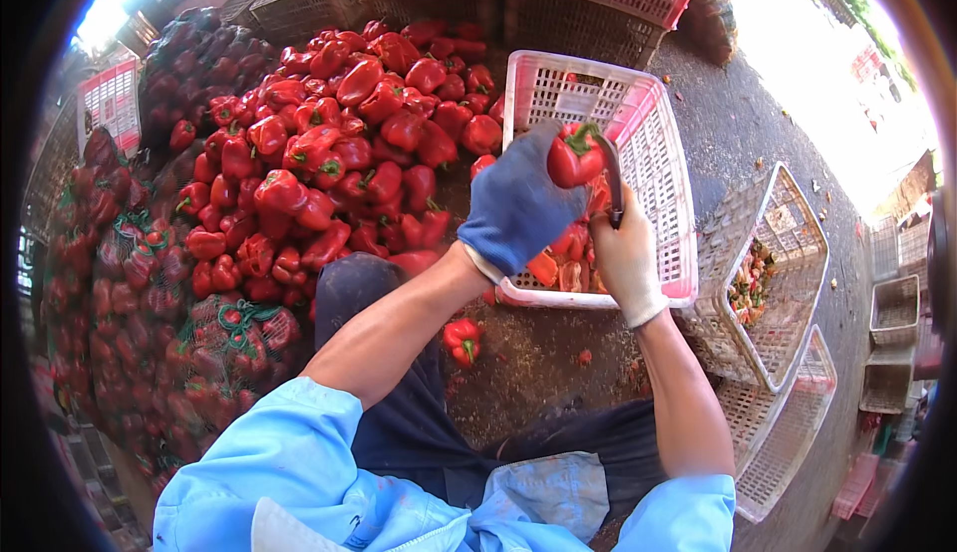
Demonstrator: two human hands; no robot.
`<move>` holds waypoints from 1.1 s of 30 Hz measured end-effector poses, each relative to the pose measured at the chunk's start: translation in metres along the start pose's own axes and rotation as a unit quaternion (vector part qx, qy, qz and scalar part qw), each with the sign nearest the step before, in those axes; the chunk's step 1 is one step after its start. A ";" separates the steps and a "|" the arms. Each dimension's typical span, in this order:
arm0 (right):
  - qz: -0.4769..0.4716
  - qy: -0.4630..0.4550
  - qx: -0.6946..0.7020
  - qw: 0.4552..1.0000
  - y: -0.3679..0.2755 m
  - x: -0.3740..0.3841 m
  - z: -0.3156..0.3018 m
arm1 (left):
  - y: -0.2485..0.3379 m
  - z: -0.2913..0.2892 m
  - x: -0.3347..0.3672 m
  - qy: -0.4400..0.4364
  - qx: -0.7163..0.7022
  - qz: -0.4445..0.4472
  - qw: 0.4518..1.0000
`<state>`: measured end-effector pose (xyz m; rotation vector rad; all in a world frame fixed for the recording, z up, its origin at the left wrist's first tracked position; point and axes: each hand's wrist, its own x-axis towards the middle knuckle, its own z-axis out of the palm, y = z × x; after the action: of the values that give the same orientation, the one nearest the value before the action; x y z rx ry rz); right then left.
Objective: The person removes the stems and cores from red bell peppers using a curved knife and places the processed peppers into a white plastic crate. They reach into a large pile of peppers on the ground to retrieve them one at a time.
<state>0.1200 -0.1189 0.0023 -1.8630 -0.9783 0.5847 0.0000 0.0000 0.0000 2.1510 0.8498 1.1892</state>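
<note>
loose pepper (462,339): on ground between knees, near pink crate.
right hand (625,258): white glove, fingers closed round knife (611,178), blade up beside pepper.
left hand (515,205): blue glove, fingers closed on red pepper (572,155), held over pink crate (658,168).
crate contents: cut pepper pieces (570,253).
pepper pile (339,143): far left, on ground.
netted sacks (150,293): left edge.

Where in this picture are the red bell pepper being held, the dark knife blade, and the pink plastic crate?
red bell pepper (571,158), head view, on its glossy red side below the green stem.
dark knife blade (612,181), head view, mid-blade above the white-gloved right hand.
pink plastic crate (663,168), head view, on its right lattice wall.
</note>
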 end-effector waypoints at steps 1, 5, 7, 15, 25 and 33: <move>-0.021 0.004 -0.045 0.999 0.010 0.000 0.005 | 0.003 -0.005 0.007 0.006 -0.025 -0.037 0.999; 0.030 -0.113 -0.220 0.969 0.057 -0.016 0.026 | -0.004 -0.022 0.030 0.052 -0.137 -0.143 0.979; 0.016 -0.104 -0.214 0.971 0.063 -0.019 0.014 | 0.000 -0.022 0.038 0.044 -0.266 -0.251 0.930; 0.096 -0.064 0.212 0.970 -0.039 0.010 -0.025 | -0.028 -0.013 0.025 -0.086 -0.279 -0.260 0.920; 0.120 -0.077 0.107 0.984 -0.015 0.023 -0.035 | -0.004 -0.025 0.018 -0.225 -0.346 -0.290 0.863; 0.198 -0.076 0.250 0.945 0.005 0.028 -0.054 | -0.015 -0.018 0.013 -0.274 -0.544 -0.322 0.725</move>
<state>0.1766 -0.1250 0.0233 -1.5660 -0.4776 1.1204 -0.0141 0.0218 0.0045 0.9492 0.3611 0.3918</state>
